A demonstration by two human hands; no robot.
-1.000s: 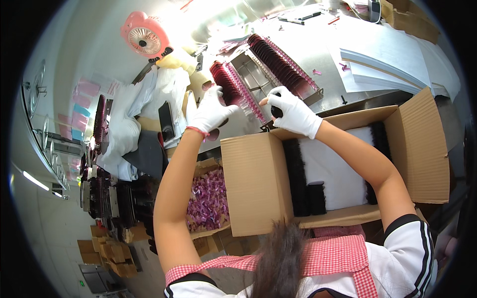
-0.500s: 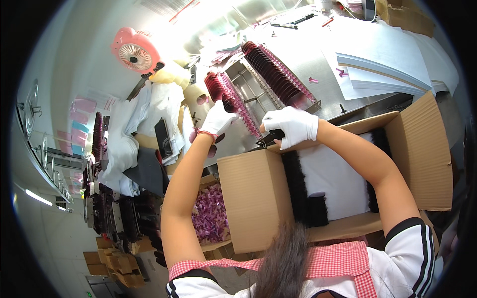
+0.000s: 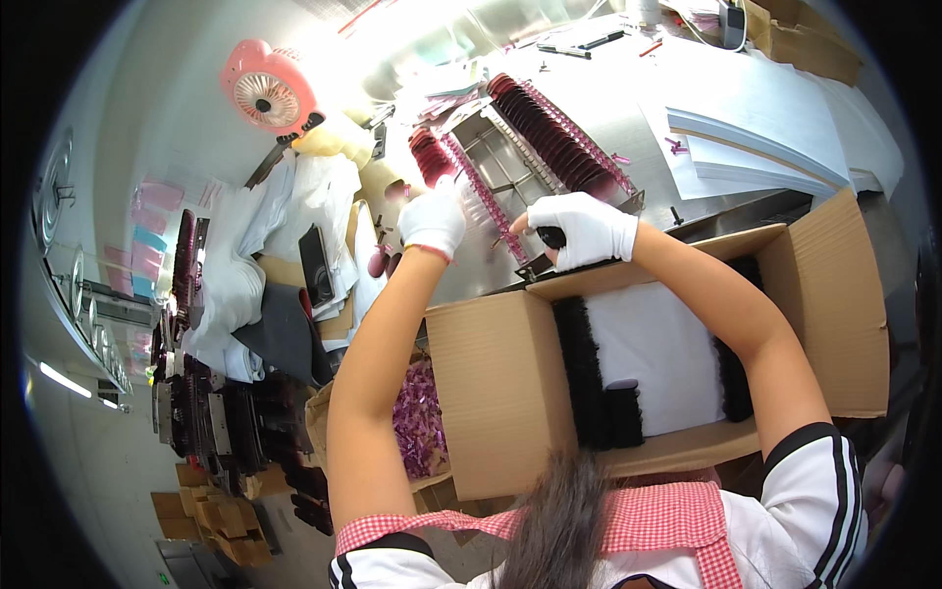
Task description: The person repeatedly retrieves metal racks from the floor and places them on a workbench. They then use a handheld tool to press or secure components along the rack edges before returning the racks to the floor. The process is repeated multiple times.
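Observation:
A metal rack [image 3: 496, 177] stands on the bench, holding two rows of thin, dark red lens-like discs along pink clips. My left hand [image 3: 432, 221], in a white glove, reaches to the near end of the left row of discs [image 3: 432, 157]. Its fingers are drawn together there, and glare hides what lies between them. My right hand [image 3: 589, 232], also gloved, curls round a dark rounded lens [image 3: 551, 237] beside the rack's near end. Below it sits an open cardboard box [image 3: 500, 393] with black edging and white sheeting inside, and a small dark lens [image 3: 620, 385] resting in it.
A carton of purple-pink plastic scraps [image 3: 420, 422] is under my left forearm. White paper sheets [image 3: 756, 118] cover the bench's right side. A pink fan [image 3: 265, 103], a black phone [image 3: 315, 263] and white cloths [image 3: 231, 285] are at left.
My left hand has moved forward and slightly right, up to the left row of discs. My right hand has shifted slightly forward, still round the dark lens.

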